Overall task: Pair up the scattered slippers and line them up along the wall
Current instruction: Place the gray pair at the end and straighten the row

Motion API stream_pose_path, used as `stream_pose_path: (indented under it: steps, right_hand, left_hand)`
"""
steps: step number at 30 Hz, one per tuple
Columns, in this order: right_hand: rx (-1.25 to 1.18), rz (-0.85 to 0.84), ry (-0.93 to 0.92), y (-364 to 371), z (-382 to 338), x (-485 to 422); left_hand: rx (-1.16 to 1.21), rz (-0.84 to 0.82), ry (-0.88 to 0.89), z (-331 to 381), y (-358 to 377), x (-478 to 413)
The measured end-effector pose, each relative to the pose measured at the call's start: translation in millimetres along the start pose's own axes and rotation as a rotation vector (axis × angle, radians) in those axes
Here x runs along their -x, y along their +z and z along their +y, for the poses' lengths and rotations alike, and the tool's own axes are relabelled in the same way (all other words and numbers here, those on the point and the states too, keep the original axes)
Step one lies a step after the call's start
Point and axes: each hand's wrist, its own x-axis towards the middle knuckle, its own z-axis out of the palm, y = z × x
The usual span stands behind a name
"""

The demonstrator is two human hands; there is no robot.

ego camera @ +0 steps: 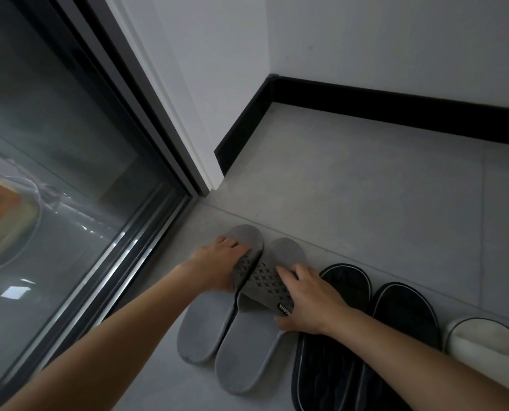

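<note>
Grey tile floor [366, 188], black skirting [395, 105] behind, glass door [69, 173] at left. Left grey slipper [201, 330] and right grey slipper [247, 357] side by side, touching. Left hand [217, 262] curls round strap of former; right hand [309, 301] clasps strap of latter. Black pair [351, 280] just beside, white slipper [484, 342] beyond.

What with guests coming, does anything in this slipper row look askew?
Yes: the right grey slipper overlaps the left grey slipper at the straps and lies nearer the camera, so that pair is uneven.
</note>
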Motion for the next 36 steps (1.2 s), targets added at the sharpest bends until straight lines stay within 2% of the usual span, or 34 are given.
stream_pose_path:
  steps: [9, 14, 16, 19, 23, 25, 27, 32, 36]
  right_hand:
    - [0.037, -0.017, -0.021, 4.0, 1.9, -5.7]
    - [-0.021, -0.017, -0.031, 3.9, 2.1, -0.2]
    - [-0.074, -0.009, -0.053, -0.5, 7.7, 11.6]
    - [-0.032, 0.027, -0.053, -9.1, 36.1, 45.6]
    - [0.087, -0.048, 0.209, -17.9, 99.6, 109.8]
    - [0.117, -0.118, 0.322, -19.2, 120.3, 136.2]
    - [0.152, -0.144, 0.348, -17.6, 127.2, 149.7]
    - [0.173, -0.039, 0.343, -14.6, 113.5, 149.2]
    - [0.058, -0.033, 0.296, -22.4, 116.4, 163.0]
  left_hand:
    - [-0.028, -0.055, -0.061, 5.0, 3.1, 0.2]
    - [-0.054, -0.223, -0.081, 28.1, -3.3, 11.8]
    - [-0.012, -0.177, -0.018, 47.7, -1.5, 20.6]
    - [0.05, -0.004, 0.128, 87.4, 9.0, 30.7]
    - [-0.084, 0.083, 0.272, 143.0, 16.5, 19.4]
    - [-0.205, 0.085, 0.28, 159.8, 13.3, 6.4]
    - [-0.282, 0.053, 0.268, 168.4, 9.6, -6.2]
    - [-0.211, -0.025, 0.26, 183.1, 18.9, -20.8]
    - [-0.203, -0.054, 0.326, 205.6, 20.0, -20.4]
